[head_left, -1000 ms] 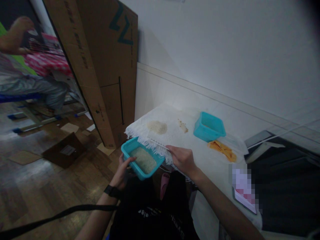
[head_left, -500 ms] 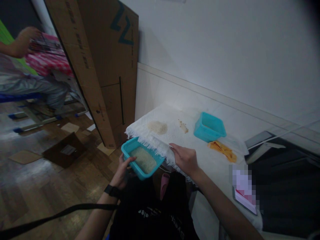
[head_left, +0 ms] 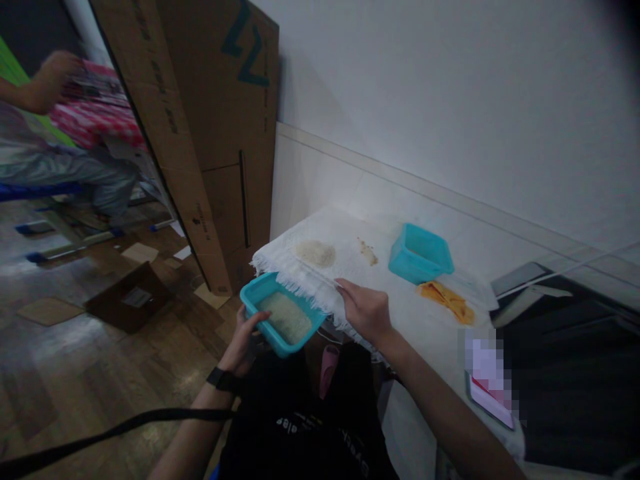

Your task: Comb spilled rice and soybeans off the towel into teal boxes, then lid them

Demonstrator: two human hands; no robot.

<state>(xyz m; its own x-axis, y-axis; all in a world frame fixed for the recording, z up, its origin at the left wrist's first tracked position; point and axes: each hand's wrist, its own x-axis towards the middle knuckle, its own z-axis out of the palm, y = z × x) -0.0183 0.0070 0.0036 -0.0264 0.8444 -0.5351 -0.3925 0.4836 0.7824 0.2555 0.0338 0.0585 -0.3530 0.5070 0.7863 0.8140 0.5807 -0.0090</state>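
My left hand [head_left: 243, 342] grips the near rim of a teal plastic tray [head_left: 260, 291] filled with white rice, held just under the fringed edge of a white cloth [head_left: 345, 263] on the table. My right hand [head_left: 363, 309] rests on the cloth at that edge and holds a thin white stick [head_left: 316, 274] that points left toward a small pile of rice [head_left: 315, 253]. A smaller brownish scatter of grains [head_left: 368, 252] lies further right on the cloth.
A second teal tray [head_left: 421, 253] stands at the cloth's far side, with an orange wrapper [head_left: 445, 299] beside it. A phone [head_left: 487, 393] lies at the table's right. Tall cardboard boxes [head_left: 200, 120] lean on the wall at left. Another person's arm [head_left: 35, 90] shows far left.
My right hand has moved the stick a little away from the cloth's edge, toward the rice pile. The tray in my left hand has stayed almost in place.
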